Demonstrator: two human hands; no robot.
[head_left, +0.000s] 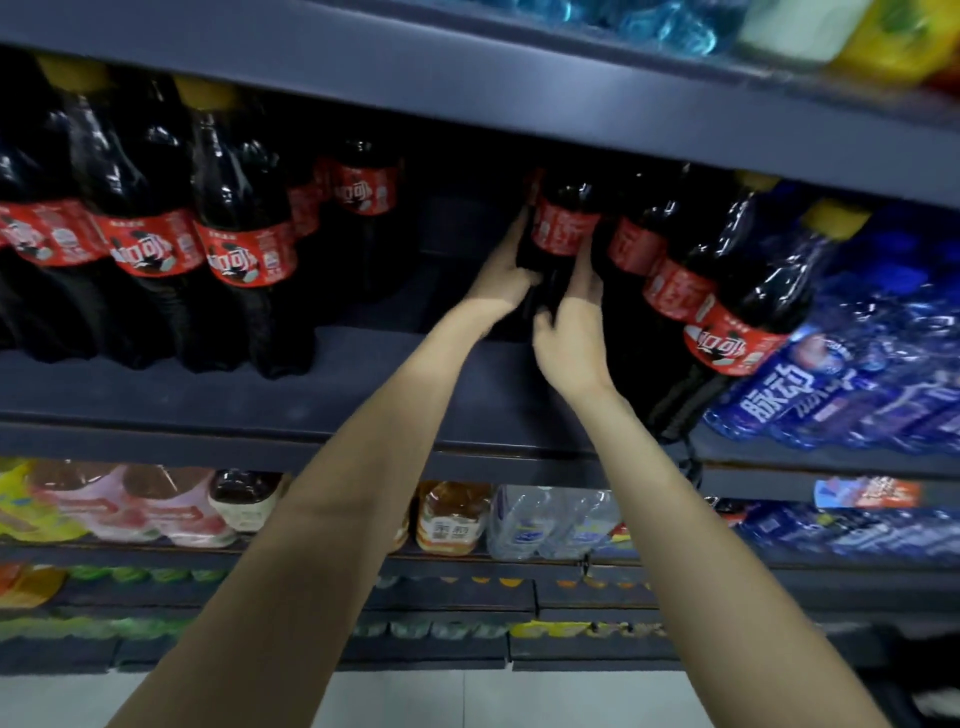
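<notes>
- Red-labelled cola bottle (563, 231), head view: stands upright at the back of the shelf board (389, 384), between both sets of fingers.
- Left hand (501, 278): its fingers (511, 241) are curled against the bottle's left flank up to the label, gripping it.
- Right hand (569, 332): its fingers (584, 270) lie up the bottle's right flank and the thumb wraps the lower front, gripping it.
- Edges: the upper shelf (519, 104) sits close over the bottle's top. The shelf board's front lip runs under both forearms.
- Open room: a bare gap (431, 317) of board lies just left of the left fingers. No free space shows right of the right fingers.
- Count, right of the fingers: three neighbouring colas (675, 291) in a file running toward the camera, the rearmost touching or nearly touching the held bottle. Blue bottles (831, 395) stand beyond them, too blurred to count.
- Count, left of the gap: five red labels show in the left cola group (150, 244).
- Below the wrists: a lower shelf (311, 564) carries mixed drinks, blurred.
</notes>
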